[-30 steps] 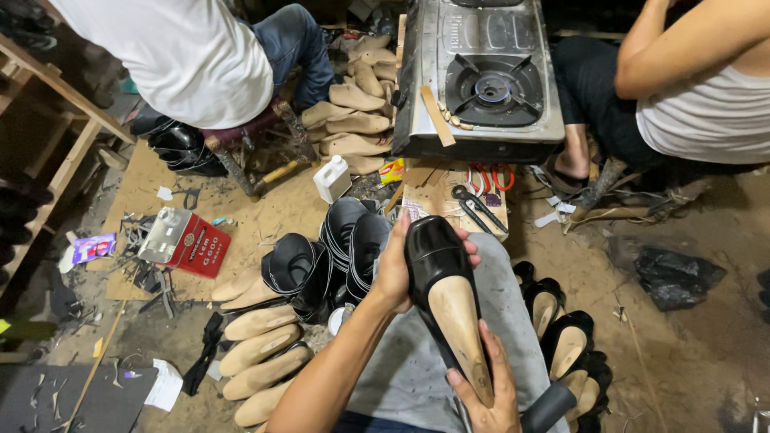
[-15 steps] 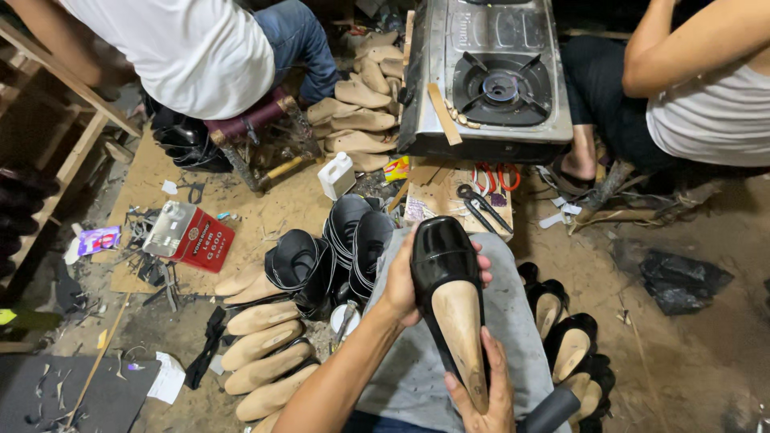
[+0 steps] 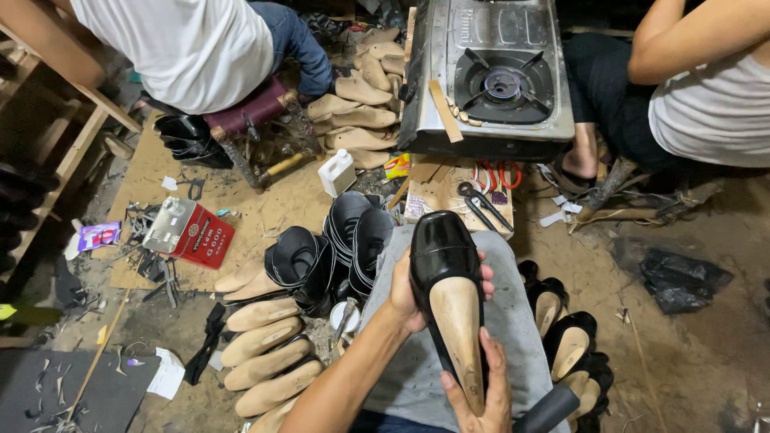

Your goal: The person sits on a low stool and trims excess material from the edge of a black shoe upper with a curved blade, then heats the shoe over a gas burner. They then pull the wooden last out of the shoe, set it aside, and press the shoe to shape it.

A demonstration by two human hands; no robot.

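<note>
You had the black glossy shoe upper (image 3: 443,256), pulled over its tan wooden last (image 3: 459,333), resting lengthways on your grey-clad thigh (image 3: 417,353), toe pointing away from you toward the gas stove (image 3: 489,76). Your left hand (image 3: 409,297) was wrapped around the toe end, fingers (image 3: 486,281) curled over the far side and closed firmly on the leather. Your right hand (image 3: 481,393) cupped the heel end from below, fingers closed lightly around the narrow back of the last.

To my eye this was the fitting step: seating the upper on the last and checking how it lay, with the bare wood showing through the shoe's opening. The next move, I'd judge, called for a steady left grip while the right turned or tugged the heel end, keeping the piece from sliding off your knee.

Beside your leg stood a row of black uppers (image 3: 353,236), with bare lasts (image 3: 269,349) lying below them on the floor; black pliers (image 3: 481,204) lay on cardboard near the stove. Two other people sat nearby.
</note>
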